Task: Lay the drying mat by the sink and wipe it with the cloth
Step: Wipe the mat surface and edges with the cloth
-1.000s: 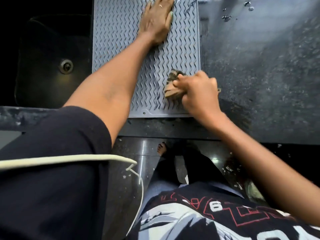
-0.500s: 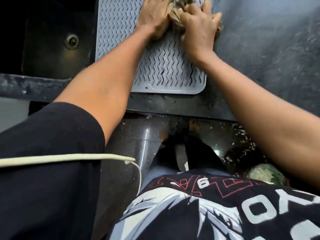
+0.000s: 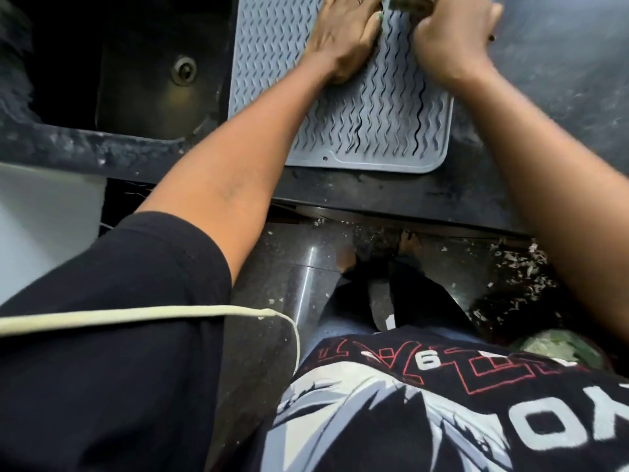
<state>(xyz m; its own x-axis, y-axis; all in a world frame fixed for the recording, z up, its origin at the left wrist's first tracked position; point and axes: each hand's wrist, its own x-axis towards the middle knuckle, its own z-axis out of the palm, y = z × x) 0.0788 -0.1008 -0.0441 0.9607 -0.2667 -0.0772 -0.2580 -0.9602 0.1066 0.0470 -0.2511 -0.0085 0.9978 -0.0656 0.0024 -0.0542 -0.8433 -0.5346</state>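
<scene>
A grey drying mat (image 3: 381, 131) with wavy ridges lies flat on the dark counter, just right of the sink (image 3: 153, 83). My left hand (image 3: 343, 39) presses palm down on the mat, fingers spread, a ring on one finger. My right hand (image 3: 452, 39) is closed over a bunched brownish cloth (image 3: 412, 1), which shows only at the top edge of the view, on the mat's right side. The far part of the mat is out of frame.
The dark speckled counter (image 3: 561, 80) stretches to the right of the mat. The black sink has a round drain (image 3: 183, 69). Below the counter edge (image 3: 374, 195) are the floor with scattered scraps and a greenish bundle (image 3: 558, 345). A pale cord crosses my left sleeve.
My right hand swept the cloth from the mat's near right part up to its far part beside my left hand. The view tilted down, so the mat sits higher in frame.
</scene>
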